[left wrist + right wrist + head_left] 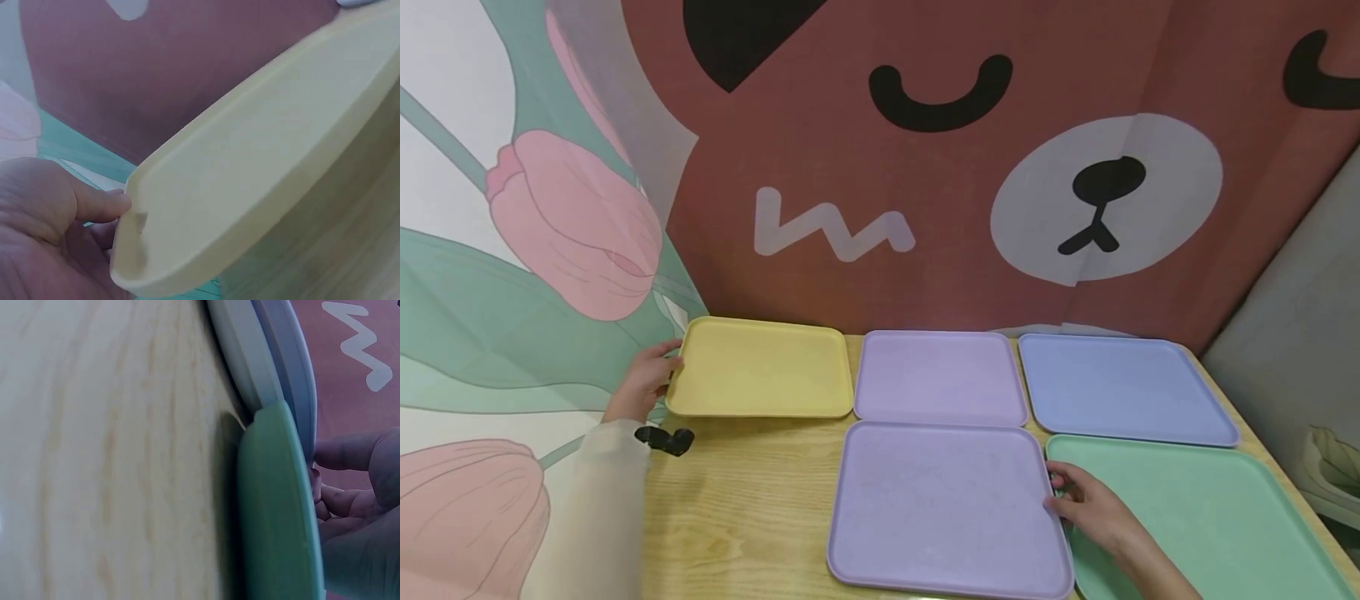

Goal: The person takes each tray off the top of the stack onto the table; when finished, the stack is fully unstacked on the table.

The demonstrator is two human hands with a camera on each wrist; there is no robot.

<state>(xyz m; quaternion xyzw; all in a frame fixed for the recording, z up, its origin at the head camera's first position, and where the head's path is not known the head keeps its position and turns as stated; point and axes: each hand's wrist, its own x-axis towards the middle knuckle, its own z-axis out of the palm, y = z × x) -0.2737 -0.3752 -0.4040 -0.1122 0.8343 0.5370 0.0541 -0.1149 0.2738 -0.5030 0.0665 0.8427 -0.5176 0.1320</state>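
My left hand [643, 379] pinches the left short edge of a yellow tray [760, 367], thumb over the rim in the left wrist view. The yellow tray's front edge stands above the wooden table, with a shadow under it. My right hand [1093, 508] reaches over the green tray [1195, 517] and pinches the right rim of the front purple tray [951, 508]. In the right wrist view, the fingertips [334, 454] are right at that rim, partly hidden behind the green tray.
A lighter purple tray [940, 375] lies behind the front one, and a blue tray [1127, 387] at the back right. Bare wooden tabletop [737, 517] shows at the front left. A printed bear curtain [820, 283] hangs close behind the table.
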